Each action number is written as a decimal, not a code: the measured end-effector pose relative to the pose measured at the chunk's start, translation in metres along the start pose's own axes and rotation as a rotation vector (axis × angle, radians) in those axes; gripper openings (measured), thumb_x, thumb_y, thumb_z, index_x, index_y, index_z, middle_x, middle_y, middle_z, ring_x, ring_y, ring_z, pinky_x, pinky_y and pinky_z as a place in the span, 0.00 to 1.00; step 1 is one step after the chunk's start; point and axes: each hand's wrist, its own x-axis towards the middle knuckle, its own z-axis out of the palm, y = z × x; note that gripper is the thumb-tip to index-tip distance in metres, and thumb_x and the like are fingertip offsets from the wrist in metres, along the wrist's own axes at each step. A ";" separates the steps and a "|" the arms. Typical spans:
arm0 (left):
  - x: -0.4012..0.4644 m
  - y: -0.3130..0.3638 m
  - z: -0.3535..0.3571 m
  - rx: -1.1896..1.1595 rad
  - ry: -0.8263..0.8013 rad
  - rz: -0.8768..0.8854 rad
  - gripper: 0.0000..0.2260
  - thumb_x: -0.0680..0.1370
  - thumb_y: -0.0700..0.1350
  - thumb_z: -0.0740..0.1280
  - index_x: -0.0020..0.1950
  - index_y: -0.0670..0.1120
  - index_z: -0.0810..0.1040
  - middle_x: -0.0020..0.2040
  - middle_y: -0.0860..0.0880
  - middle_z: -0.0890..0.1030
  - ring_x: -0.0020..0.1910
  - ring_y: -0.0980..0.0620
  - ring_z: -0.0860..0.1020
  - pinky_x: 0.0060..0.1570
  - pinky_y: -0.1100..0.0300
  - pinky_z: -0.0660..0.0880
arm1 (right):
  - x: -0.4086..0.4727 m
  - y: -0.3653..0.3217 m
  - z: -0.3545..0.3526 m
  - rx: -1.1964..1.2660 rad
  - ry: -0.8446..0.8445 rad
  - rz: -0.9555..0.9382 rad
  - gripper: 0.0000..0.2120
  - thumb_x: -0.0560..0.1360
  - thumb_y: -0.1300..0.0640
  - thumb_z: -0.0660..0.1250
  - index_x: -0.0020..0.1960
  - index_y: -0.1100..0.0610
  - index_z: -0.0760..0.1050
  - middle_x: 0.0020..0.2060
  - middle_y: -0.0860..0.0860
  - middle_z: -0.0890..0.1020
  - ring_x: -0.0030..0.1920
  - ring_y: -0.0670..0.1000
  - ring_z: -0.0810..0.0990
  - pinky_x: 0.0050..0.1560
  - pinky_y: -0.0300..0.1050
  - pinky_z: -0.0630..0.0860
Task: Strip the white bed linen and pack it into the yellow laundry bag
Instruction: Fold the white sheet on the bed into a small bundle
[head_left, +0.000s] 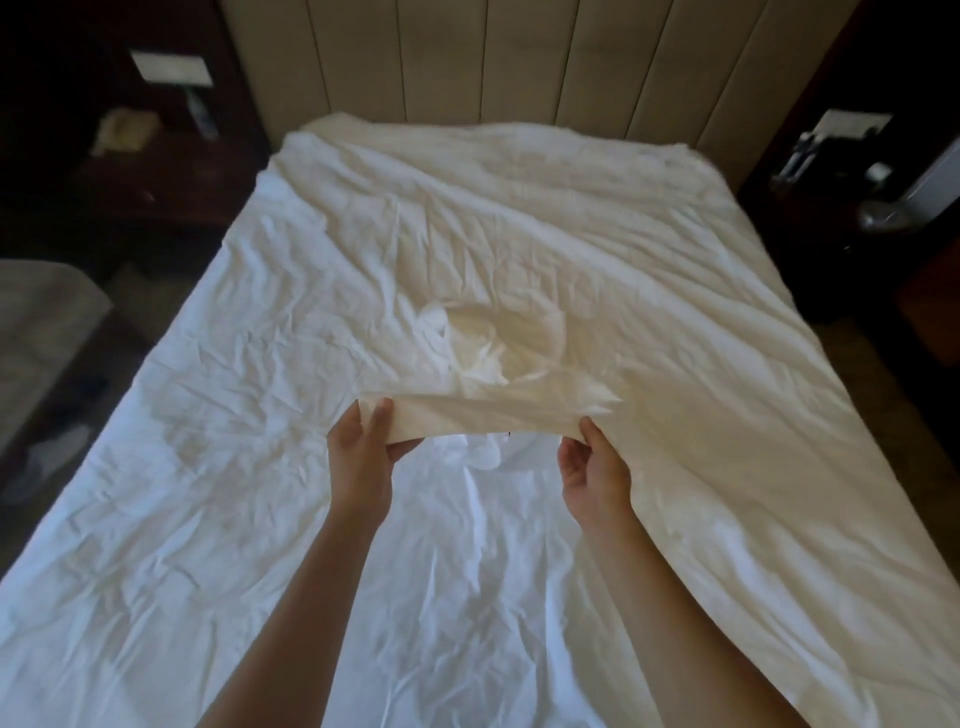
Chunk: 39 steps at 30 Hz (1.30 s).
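Head view: the room's edges are dark and hard to read. On the left a dark nightstand (156, 176) carries what looks like a beige telephone (124, 132) and a small bottle (200, 111), both blurred; on the right another stand holds pale objects too dim to name, and a grey upholstered shape (36, 322) is cut off at the left edge. No yellow laundry bag shows in this view. Both forearms enter from the bottom edge, cut off above the wrists.

A padded beige headboard (493, 57) stands behind the bed. The crumpled white sheet (208, 467) covers the mattress on the left and in the foreground. A cream-toned layer of linen (597, 249) lies over the far and right part of the bed, its near edge lifted off the sheet, with a rumpled hollow near the middle.

The left hand (363, 457) pinches that lifted edge, fingers on top and thumb beneath. The right hand (592, 467) grips the same edge further right, fingers curled round the fabric. The edge spans taut between the two hands, raised above the white sheet, with the rest of the cream layer trailing away towards the headboard.
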 end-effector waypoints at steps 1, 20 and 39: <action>-0.001 0.018 0.003 0.004 0.005 0.020 0.08 0.82 0.40 0.64 0.54 0.37 0.79 0.47 0.43 0.83 0.53 0.43 0.83 0.46 0.54 0.82 | -0.015 -0.011 0.012 -0.024 -0.025 -0.046 0.02 0.76 0.64 0.71 0.48 0.61 0.79 0.33 0.52 0.84 0.30 0.47 0.82 0.30 0.37 0.78; -0.100 0.218 0.081 0.511 0.026 0.967 0.19 0.78 0.50 0.71 0.68 0.52 0.73 0.72 0.51 0.68 0.73 0.58 0.65 0.71 0.64 0.63 | -0.234 -0.138 0.099 -0.082 -0.351 -0.336 0.03 0.75 0.70 0.69 0.42 0.67 0.78 0.37 0.58 0.84 0.35 0.51 0.85 0.36 0.41 0.82; -0.171 0.254 0.154 0.813 -0.498 1.033 0.15 0.79 0.61 0.56 0.36 0.59 0.74 0.34 0.57 0.77 0.34 0.55 0.75 0.39 0.57 0.71 | -0.254 -0.206 0.029 -0.797 -0.476 -1.010 0.11 0.77 0.51 0.71 0.59 0.43 0.79 0.53 0.38 0.79 0.53 0.39 0.78 0.50 0.31 0.73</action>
